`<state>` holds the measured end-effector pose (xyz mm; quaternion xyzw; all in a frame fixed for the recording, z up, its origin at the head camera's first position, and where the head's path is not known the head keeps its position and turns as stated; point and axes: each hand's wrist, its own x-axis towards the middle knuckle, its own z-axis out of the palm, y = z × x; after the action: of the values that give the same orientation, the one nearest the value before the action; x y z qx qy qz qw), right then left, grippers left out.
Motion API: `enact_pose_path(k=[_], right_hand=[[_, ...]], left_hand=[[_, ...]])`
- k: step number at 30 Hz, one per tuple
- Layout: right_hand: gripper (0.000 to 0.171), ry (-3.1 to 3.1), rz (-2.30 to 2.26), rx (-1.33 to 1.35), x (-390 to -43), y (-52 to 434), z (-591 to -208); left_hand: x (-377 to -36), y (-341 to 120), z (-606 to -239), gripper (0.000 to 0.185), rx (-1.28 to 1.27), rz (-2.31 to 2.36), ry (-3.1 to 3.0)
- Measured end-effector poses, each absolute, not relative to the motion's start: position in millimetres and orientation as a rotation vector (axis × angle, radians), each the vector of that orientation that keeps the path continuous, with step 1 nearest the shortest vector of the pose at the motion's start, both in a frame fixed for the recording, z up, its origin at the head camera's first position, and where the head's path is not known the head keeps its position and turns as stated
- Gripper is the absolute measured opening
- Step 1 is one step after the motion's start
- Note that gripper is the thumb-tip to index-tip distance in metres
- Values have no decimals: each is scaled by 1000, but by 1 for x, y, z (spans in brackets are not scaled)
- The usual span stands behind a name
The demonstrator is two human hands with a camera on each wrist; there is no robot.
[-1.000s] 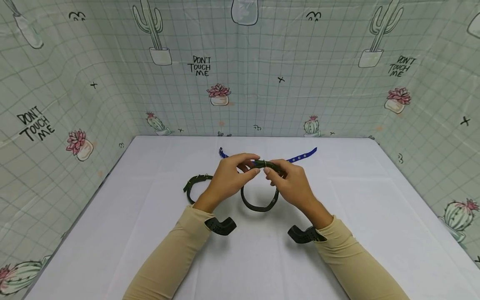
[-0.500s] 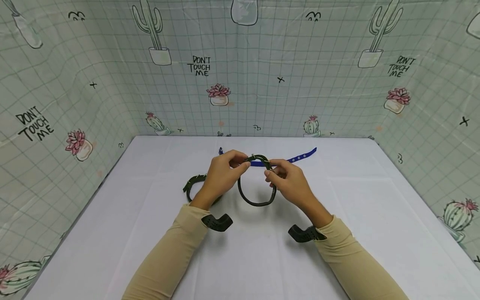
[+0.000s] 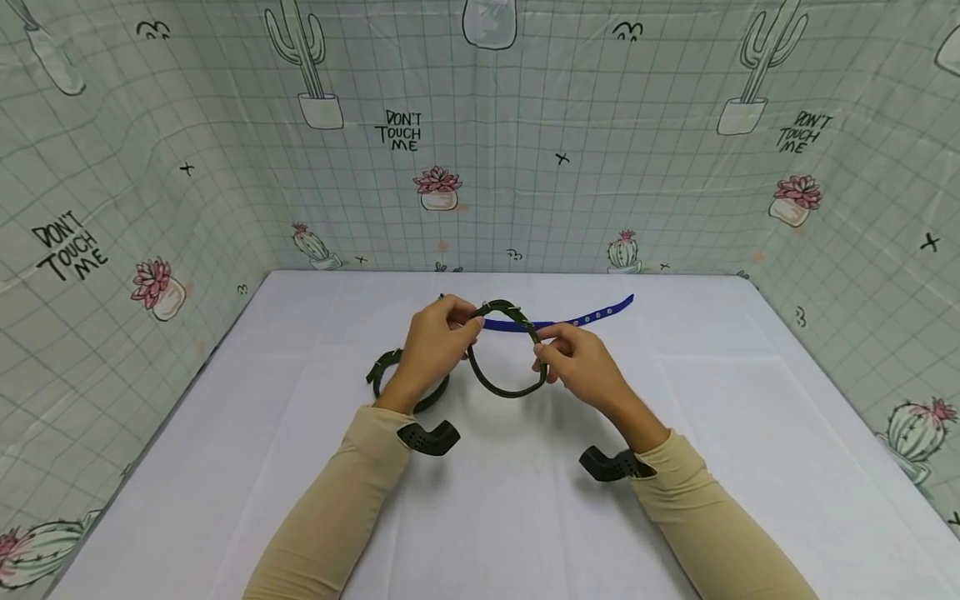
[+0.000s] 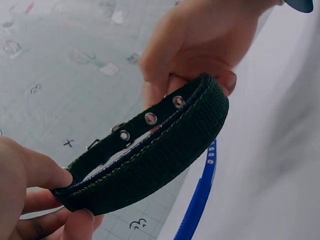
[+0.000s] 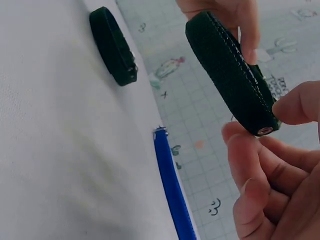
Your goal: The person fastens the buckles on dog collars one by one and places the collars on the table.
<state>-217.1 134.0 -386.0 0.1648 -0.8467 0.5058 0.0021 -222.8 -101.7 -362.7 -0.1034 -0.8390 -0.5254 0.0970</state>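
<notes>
A dark green webbing collar [image 4: 150, 172] with metal eyelets is held up as a closed loop over the table. My left hand [image 3: 437, 343] pinches its left side between thumb and fingers. On the opposite side, my right hand [image 3: 583, 364] pinches the band close to an eyelet, as the right wrist view shows. Another dark green collar [image 5: 107, 45], also looped, lies on the table behind my left wrist, partly hidden in the head view. Beyond both hands a blue collar [image 3: 600, 315] with eyelets is stretched out flat; my left hand covers part of its buckle end.
A white cloth covers the table [image 3: 510, 517]. Grid-patterned fabric [image 3: 525, 208] printed with cacti rises along the back and both sides. A black wrist mount [image 3: 429, 438] sticks out from the left sleeve, and a similar one [image 3: 606, 465] from the right.
My left hand has shifted left, away from the right hand. The top of the green collar, earlier bunched between the fingers, now spreads into a rounder loop that sits slightly higher. My right hand stays nearly still.
</notes>
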Motion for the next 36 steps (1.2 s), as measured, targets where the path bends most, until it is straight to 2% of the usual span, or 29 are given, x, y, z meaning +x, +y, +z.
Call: enact_pose_path(k=[7,16,22,36], right_hand=[[34,-2770,1607,509,-220,135,-389],[30,-2756,1708,478,-224,132,-401],[25,-2733,1782,430,-225,133,-406],[32,-2856,1839,438,-227,130,-417]], left_hand=[[-224,-106,-361,16,-260,-1525,-2591],[-230,-115,-365,23,-223,-1255,-2850],[-235,-114,-377,20,-216,-1166,-2981],[-237,-116,-387,16,-224,-1028,-3100]])
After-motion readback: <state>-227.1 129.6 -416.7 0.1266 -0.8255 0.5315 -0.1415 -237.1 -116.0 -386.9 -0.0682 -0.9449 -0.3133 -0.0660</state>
